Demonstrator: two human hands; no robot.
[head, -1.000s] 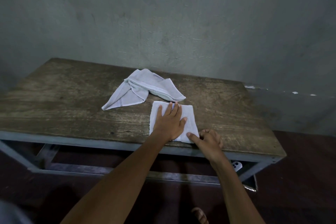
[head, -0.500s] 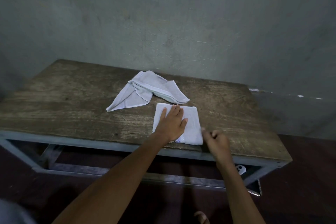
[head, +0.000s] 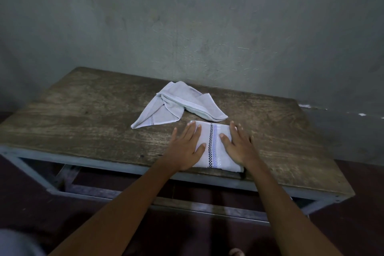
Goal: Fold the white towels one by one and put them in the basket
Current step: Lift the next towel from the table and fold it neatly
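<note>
So, left hand [head: 186, 148] & right hand [head: 239, 145] lie flat, fingers straight, gripping nothing, pressing the folded towel [head: 215, 151] at near edge of the bench [head: 83, 122]. Long axis runs fwd; crumpled towel [head: 176, 108] just beyond, nearer left hand. No basket in view.

Head cam looks fwd + down, near table [head: 83, 129] front.

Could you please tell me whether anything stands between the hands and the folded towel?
Nothing visible does: the left hand and right hand both press flat on the folded towel. The basket is not in view, so that path cannot be judged.
</note>
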